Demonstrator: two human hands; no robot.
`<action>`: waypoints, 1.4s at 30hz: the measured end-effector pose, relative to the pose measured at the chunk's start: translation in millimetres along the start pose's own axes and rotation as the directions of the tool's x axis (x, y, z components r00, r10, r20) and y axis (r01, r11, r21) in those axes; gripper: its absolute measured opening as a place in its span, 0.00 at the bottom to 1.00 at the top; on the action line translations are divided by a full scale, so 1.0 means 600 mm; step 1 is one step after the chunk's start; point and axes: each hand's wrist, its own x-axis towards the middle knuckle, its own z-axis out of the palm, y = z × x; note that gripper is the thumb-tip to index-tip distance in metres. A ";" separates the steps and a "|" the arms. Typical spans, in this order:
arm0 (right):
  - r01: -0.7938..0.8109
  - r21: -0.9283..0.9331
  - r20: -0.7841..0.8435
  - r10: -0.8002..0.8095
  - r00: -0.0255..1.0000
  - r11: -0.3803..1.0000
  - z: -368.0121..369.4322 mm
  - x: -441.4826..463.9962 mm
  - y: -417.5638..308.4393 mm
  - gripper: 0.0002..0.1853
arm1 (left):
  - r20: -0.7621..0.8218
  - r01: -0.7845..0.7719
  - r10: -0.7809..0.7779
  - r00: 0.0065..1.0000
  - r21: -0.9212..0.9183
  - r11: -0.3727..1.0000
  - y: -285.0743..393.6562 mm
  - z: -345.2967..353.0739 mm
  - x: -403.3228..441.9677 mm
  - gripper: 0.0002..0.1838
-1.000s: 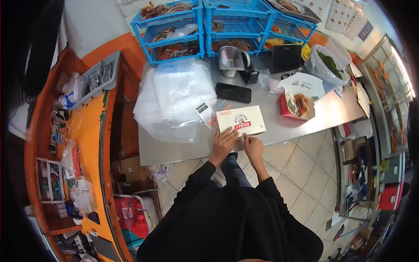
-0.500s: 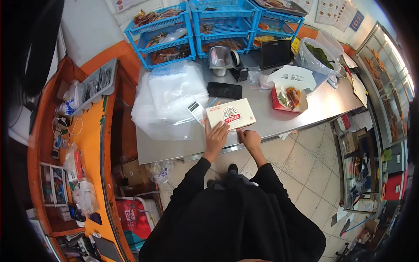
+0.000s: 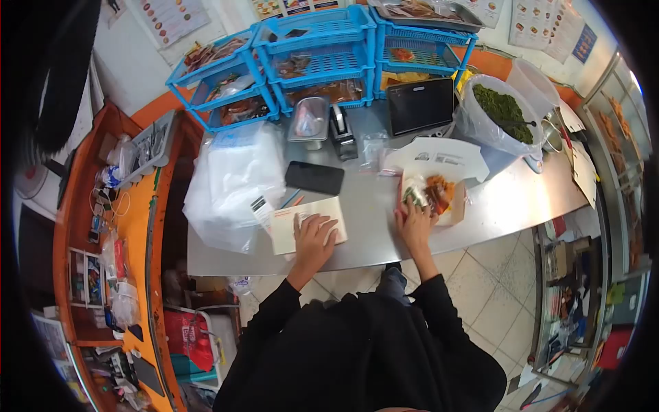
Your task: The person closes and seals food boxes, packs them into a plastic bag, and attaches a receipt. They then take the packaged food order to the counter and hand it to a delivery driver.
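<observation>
My left hand [image 3: 316, 239] lies with its fingers spread on the closed cream takeaway box [image 3: 285, 230] near the counter's front edge. Its printed top is partly hidden under the fingers. To the right, an open takeaway box [image 3: 453, 214] with its white lid [image 3: 439, 159] raised holds brown-orange food [image 3: 440, 192] and a clear wrapped packet with something green in it. My right hand [image 3: 414, 225] reaches over that box's front left corner, fingers stretched and apart at the packet. Whether the fingertips press on it I cannot tell.
A black phone [image 3: 314, 178], plastic bags [image 3: 233, 185] and a printed slip [image 3: 261, 211] lie by the closed box. Behind stand a steel container [image 3: 310, 122], a tablet [image 3: 420, 106], blue racks [image 3: 316, 58] and a lined tub of chopped greens [image 3: 501, 113].
My right hand has left the closed box and moved right to the open one. My left hand has spread further over the closed box's top. The view has shifted.
</observation>
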 end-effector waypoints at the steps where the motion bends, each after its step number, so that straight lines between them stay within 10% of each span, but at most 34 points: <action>1: 0.030 0.036 0.080 -0.032 0.996 0.999 -0.015 0.009 0.014 0.22 | 0.003 -0.015 0.015 1.000 -0.031 0.999 0.022 0.022 0.029 0.13; 9: 0.206 0.346 0.161 -0.275 0.948 0.915 -0.062 0.036 0.106 0.13 | -0.100 0.102 -0.144 0.984 -0.344 0.933 0.143 0.170 0.246 0.15; 11: 0.143 0.321 -0.064 -0.129 0.990 0.936 -0.079 0.082 0.146 0.16 | -0.117 0.152 -0.200 0.973 -0.330 0.932 0.133 0.191 0.285 0.15; 14: -0.164 0.052 -0.421 0.171 0.891 0.985 -0.121 0.182 0.200 0.16 | 0.353 0.204 -0.125 0.927 -0.197 0.959 0.110 0.196 0.328 0.16; 20: -0.049 0.152 0.203 0.018 0.979 0.987 -0.093 0.249 0.282 0.19 | 0.475 0.246 -0.131 0.870 -0.187 0.951 0.132 0.217 0.367 0.17; 23: -0.509 0.702 0.564 0.047 0.824 0.499 -0.118 0.250 0.255 0.15 | 0.744 0.794 -0.278 0.607 -0.575 0.197 0.139 0.252 0.356 0.17; 26: -0.564 0.824 0.565 -0.002 0.825 0.064 -0.119 0.238 0.248 0.13 | 0.693 0.700 -0.093 0.714 -0.707 0.106 0.137 0.265 0.325 0.20; 29: -0.459 0.886 0.457 0.047 0.888 0.062 -0.075 0.225 0.287 0.15 | 0.577 0.587 -0.106 0.810 -0.795 0.152 0.102 0.289 0.290 0.19; 32: -0.393 0.877 0.404 0.018 0.915 0.276 -0.044 0.228 0.320 0.18 | 0.692 0.585 -0.151 0.706 -0.449 0.675 0.100 0.227 0.312 0.18; 35: -0.361 0.909 0.393 -0.139 0.909 0.210 -0.055 0.230 0.309 0.17 | 0.605 0.373 -0.153 0.782 -0.257 0.892 0.095 0.207 0.309 0.23; 42: -0.493 0.848 0.529 -0.238 0.815 0.196 -0.049 0.285 0.309 0.16 | 0.518 0.126 -0.011 0.855 -0.188 0.974 0.097 0.196 0.304 0.26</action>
